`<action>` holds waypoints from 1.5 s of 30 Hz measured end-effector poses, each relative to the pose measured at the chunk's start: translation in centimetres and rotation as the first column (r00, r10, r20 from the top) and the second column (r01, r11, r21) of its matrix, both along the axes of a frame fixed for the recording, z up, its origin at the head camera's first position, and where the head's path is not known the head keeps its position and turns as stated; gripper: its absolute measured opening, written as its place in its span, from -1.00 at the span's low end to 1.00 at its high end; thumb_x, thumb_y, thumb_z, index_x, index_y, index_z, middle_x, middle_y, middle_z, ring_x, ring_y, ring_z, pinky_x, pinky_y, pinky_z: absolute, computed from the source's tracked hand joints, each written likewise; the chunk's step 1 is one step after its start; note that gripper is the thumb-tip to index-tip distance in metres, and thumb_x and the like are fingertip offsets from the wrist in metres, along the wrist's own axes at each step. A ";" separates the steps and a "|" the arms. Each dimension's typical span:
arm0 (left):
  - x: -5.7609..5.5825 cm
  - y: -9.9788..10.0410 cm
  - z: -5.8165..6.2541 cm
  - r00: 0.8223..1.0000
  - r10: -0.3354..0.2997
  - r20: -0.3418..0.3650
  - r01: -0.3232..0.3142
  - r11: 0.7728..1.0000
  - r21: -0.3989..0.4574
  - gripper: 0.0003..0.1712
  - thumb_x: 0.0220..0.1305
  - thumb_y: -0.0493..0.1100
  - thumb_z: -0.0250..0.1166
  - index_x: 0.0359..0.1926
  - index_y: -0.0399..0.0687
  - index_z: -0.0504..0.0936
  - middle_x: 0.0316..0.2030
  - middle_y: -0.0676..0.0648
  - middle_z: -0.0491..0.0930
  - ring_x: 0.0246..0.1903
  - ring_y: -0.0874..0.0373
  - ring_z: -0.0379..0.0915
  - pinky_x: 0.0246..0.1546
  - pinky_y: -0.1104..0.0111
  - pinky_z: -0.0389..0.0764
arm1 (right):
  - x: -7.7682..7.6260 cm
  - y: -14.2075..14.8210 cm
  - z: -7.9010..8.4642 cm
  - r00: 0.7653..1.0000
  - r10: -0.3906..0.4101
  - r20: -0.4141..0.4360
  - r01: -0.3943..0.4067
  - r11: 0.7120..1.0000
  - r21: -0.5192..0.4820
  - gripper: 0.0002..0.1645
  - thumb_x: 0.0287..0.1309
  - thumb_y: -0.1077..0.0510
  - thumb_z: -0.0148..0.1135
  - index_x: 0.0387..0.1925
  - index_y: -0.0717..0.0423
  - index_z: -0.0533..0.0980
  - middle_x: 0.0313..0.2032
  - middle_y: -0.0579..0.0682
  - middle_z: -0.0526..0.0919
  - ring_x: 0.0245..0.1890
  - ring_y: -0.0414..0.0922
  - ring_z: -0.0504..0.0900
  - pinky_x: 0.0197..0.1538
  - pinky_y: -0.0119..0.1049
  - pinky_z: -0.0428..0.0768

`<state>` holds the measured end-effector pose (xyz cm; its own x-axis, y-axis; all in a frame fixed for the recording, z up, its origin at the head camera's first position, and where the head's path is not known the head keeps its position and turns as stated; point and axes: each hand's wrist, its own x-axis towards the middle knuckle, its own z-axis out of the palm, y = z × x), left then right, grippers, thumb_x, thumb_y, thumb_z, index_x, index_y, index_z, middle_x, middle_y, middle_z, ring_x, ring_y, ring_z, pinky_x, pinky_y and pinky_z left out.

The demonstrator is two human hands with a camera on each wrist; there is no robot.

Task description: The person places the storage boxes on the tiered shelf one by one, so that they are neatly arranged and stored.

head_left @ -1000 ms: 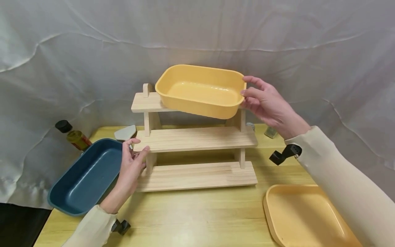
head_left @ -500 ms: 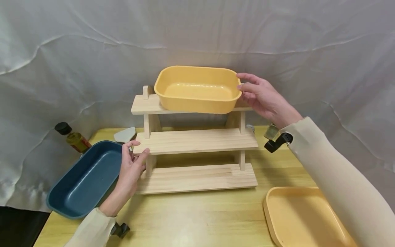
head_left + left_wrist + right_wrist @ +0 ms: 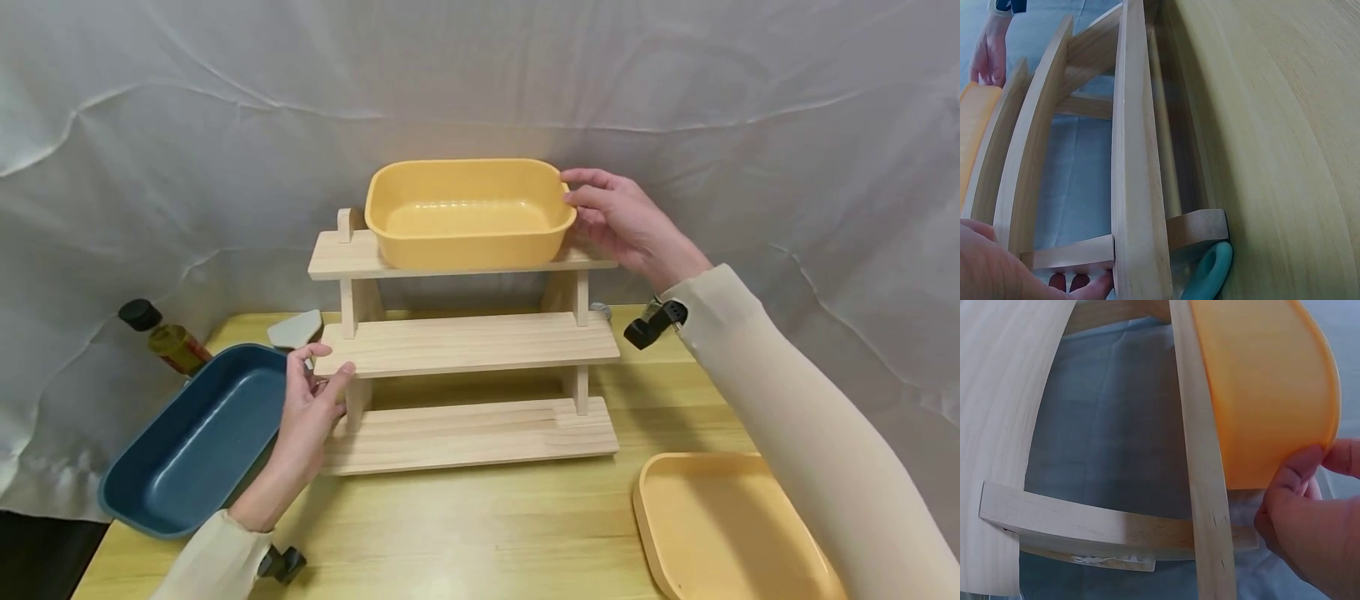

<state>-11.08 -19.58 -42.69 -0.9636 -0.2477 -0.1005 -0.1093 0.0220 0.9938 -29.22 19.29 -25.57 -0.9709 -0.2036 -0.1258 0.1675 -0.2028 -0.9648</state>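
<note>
A three-tier wooden shelf (image 3: 465, 342) stands on the table. On its top board sits a yellow rectangular basin (image 3: 468, 250), level and facing up. My right hand (image 3: 626, 217) pinches the basin's right end at the rim, thumb in front. The right wrist view shows the basin's orange-looking side (image 3: 1266, 394) right against the top board. My left hand (image 3: 307, 408) grips the left end of the middle board, with the thumb on top of it. From the left wrist, fingertips (image 3: 1094, 287) show curled by the shelf's side support.
A dark blue basin (image 3: 135, 492) lies left of the shelf, beside an oil bottle (image 3: 176, 342) with a black cap. A pale flat-headed utensil (image 3: 295, 330) is behind my left hand. Another yellow basin (image 3: 735, 533) is at front right. Grey cloth (image 3: 480, 75) hangs behind.
The yellow basin has moved left and its lowered right side has come level along the top board, my right hand moving with it. My left hand keeps its grip on the shelf.
</note>
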 end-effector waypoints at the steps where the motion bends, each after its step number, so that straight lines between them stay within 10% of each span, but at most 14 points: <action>1: 0.0 0.0 0.0 1.000 0.001 0.000 -0.001 1.000 0.000 -0.56 0.66 -0.06 0.28 0.31 0.22 0.24 -0.14 -0.04 0.16 -0.20 0.13 0.23 -0.30 0.31 0.50 | -0.1 -0.1 0.0 1.000 -0.006 -0.003 0.006 1.000 0.009 -0.54 0.51 0.38 0.29 0.34 0.23 0.47 0.19 0.19 0.55 -0.25 -0.08 0.64 -0.20 -0.41 0.70; 25: -0.5 -0.2 0.2 1.000 0.009 0.024 -0.010 0.999 0.043 -0.59 0.65 -0.09 0.29 0.27 0.26 0.27 -0.08 -0.04 0.23 -0.12 0.10 0.31 -0.24 0.28 0.53 | 1.7 0.4 -0.2 0.983 -0.167 -0.079 0.159 0.982 -0.102 -0.69 0.54 0.37 0.22 0.22 0.20 0.49 -0.04 0.01 0.50 -0.07 -0.09 0.53 0.02 -0.32 0.57; 45: -0.2 -1.0 0.5 1.000 0.001 0.009 -0.002 0.994 0.112 -0.68 0.67 -0.11 0.27 0.25 0.20 0.36 -0.16 -0.01 0.52 0.14 0.09 0.54 -0.08 0.27 0.69 | 10.6 10.4 -3.6 0.972 -0.158 -0.174 0.156 0.987 -0.027 -0.87 0.60 0.28 0.24 0.06 0.12 0.60 0.01 -0.03 0.58 -0.08 -0.13 0.61 0.03 -0.34 0.62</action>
